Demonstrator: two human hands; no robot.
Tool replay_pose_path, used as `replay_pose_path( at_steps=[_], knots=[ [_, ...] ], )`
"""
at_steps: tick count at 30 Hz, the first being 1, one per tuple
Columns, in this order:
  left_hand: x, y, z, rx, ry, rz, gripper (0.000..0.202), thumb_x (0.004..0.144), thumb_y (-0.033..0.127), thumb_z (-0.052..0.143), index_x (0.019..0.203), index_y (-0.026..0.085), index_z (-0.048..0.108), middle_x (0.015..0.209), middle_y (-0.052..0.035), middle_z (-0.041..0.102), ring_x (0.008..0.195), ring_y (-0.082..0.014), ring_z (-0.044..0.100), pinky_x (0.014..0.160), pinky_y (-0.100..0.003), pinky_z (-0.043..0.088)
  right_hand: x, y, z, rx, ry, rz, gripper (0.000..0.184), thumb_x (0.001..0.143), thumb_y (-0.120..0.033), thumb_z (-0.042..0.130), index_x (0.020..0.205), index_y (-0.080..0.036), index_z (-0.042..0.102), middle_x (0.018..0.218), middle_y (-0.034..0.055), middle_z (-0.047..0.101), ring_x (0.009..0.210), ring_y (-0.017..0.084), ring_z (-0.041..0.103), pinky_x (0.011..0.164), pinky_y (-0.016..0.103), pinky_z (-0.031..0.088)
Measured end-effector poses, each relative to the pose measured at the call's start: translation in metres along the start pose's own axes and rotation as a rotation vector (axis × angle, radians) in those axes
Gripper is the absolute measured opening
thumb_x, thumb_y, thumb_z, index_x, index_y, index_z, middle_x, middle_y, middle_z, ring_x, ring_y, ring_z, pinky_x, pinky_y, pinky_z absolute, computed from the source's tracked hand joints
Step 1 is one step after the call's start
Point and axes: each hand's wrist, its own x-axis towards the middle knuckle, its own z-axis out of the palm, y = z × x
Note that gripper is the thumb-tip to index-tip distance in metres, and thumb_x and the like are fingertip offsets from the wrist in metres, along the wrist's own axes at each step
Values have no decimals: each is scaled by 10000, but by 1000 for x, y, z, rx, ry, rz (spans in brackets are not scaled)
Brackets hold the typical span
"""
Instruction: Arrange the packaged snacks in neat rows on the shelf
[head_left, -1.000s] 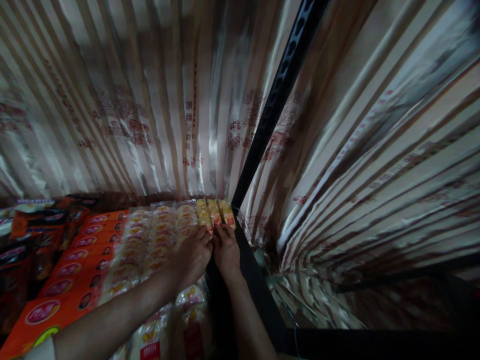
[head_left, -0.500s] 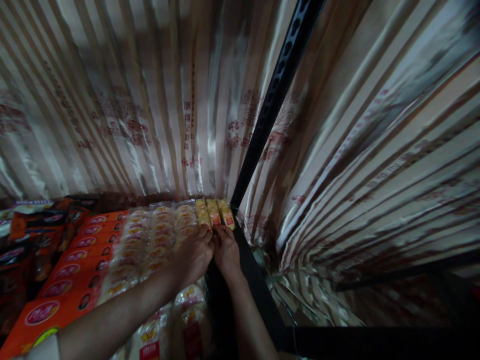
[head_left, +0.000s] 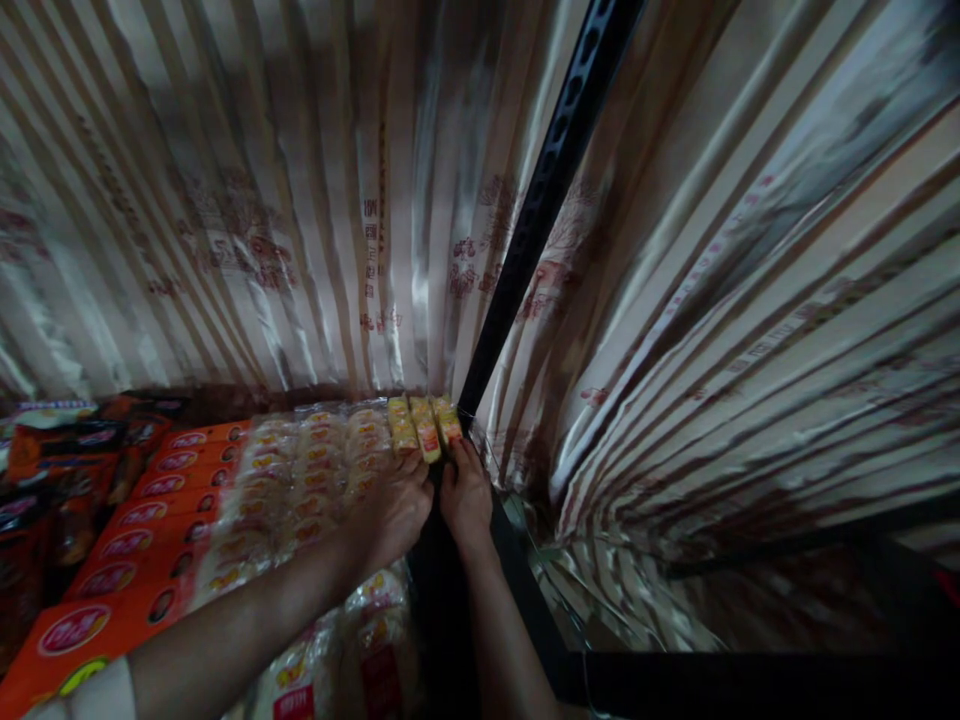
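Observation:
Three narrow yellow snack packets stand side by side at the back right corner of the shelf: the left packet (head_left: pixel 403 424), the middle packet (head_left: pixel 425 430) with a red patch, and the right packet (head_left: pixel 448 418). My left hand (head_left: pixel 399 500) is closed, its curled fingertips at the near end of the left packet. At the near end of the right packet is my right hand (head_left: pixel 466 490), fingers closed together against its edge. The hands partly cover both packets' near ends. Clear-wrapped pale round items (head_left: pixel 367 430) stand in rows beside my left hand.
Orange boxes (head_left: pixel 124 543) line up further left, with dark orange-and-black bags (head_left: pixel 60 450) beyond them. A perforated black post (head_left: pixel 517 270) rises behind the packets. Pleated printed sheeting (head_left: pixel 300 200) hangs at the back and right. The black shelf edge (head_left: pixel 536 590) runs along the right.
My right hand has shifted slightly right, away from my left hand, onto the right packet's near end. The middle packet's near end now shows between the hands. My left hand has hardly moved.

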Motion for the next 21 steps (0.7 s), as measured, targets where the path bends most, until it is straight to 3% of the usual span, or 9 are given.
replay_pose_path(
  at_steps=[7, 14, 21],
  knots=[
    [1, -2, 4, -45, -3, -15, 197, 790, 114, 486, 905, 84, 644, 1075, -173, 621, 1158, -261, 493, 1071, -405, 288, 2, 4, 3, 45, -3, -74, 478, 792, -83, 357, 1208, -77, 592, 1310, 151, 533, 1223, 231, 483, 1027, 380, 384],
    [2, 0, -7, -20, -9, -12, 201, 804, 120, 479, 900, 72, 649, 1058, -174, 625, 1153, -275, 493, 1061, -400, 297, 3, 8, 10, 57, -4, -76, 487, 795, -94, 357, 1230, -69, 573, 1319, 167, 521, 1229, 241, 476, 1028, 393, 384],
    [1, 1, -3, -33, -4, -14, 211, 788, 125, 486, 917, 84, 648, 1048, -166, 626, 1135, -266, 500, 1063, -406, 281, 0, 7, 11, 47, -6, -43, 473, 809, -128, 365, 1230, -82, 578, 1357, 177, 472, 1240, 268, 456, 1008, 420, 397]
  ],
)
